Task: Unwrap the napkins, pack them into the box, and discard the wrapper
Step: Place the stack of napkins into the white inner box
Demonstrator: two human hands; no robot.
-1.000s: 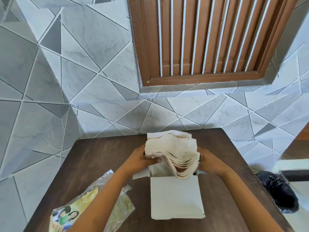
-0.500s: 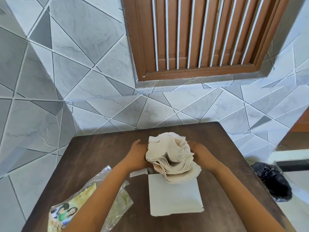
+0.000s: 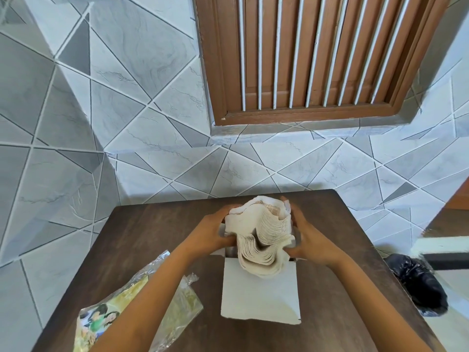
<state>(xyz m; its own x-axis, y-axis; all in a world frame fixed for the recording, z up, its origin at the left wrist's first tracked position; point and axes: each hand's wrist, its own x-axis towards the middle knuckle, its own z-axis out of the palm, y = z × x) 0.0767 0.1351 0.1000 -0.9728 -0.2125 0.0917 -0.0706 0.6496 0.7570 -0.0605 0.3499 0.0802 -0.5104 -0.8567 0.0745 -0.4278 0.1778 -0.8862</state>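
Both hands [image 3: 212, 232] [image 3: 311, 241] squeeze napkins [image 3: 264, 232] above box [image 3: 260, 297].

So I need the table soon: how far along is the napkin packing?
Unwrapping looks done: the empty wrapper lies on the table. In hand: both hands, left and right, press the napkins into the open box; most still stick out. Left: seating them, discarding the wrapper.

Your dark wooden table [image 3: 142, 240] carries a white box [image 3: 261, 298] centre-right and a crumpled clear wrapper [image 3: 175, 313] at its near-left edge
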